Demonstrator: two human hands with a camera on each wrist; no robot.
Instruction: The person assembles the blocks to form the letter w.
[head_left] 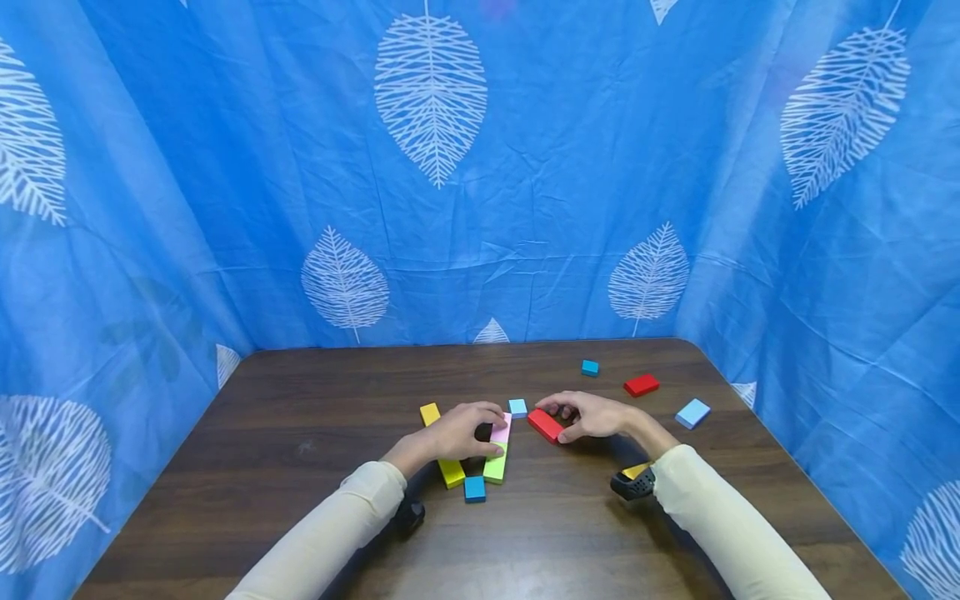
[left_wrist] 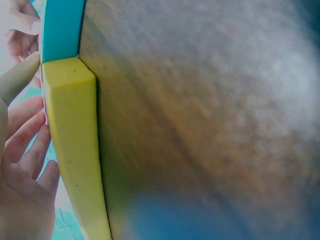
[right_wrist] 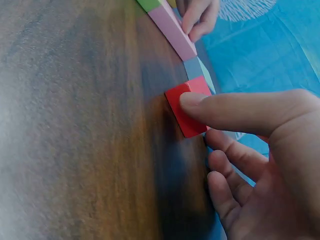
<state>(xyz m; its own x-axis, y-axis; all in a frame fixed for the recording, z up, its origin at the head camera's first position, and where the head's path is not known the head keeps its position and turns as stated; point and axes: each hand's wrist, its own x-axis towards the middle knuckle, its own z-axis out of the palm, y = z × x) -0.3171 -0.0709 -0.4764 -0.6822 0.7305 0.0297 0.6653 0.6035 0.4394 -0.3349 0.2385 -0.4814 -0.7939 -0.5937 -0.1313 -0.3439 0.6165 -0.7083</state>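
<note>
In the head view my right hand (head_left: 588, 414) grips a long red block (head_left: 545, 426) between thumb and fingers. The right wrist view shows the thumb pressed on the end of the red block (right_wrist: 189, 112). My left hand (head_left: 459, 432) lies over a pink block (head_left: 500, 428) and a light green block (head_left: 495, 468), which stand end to end; its fingertips touch them. Under that hand runs a yellow block (head_left: 452, 472), partly hidden. A blue block (head_left: 475, 489) sits at the near end between yellow and green. A light blue block (head_left: 517, 408) stands beside the pink block's far end.
On the brown table (head_left: 322, 500) farther right lie a small blue block (head_left: 590, 367), another red block (head_left: 641, 385) and a light blue block (head_left: 692, 414). A yellow block (head_left: 636, 471) shows partly beneath the right wrist. A blue leaf-print curtain (head_left: 525, 208) surrounds the table.
</note>
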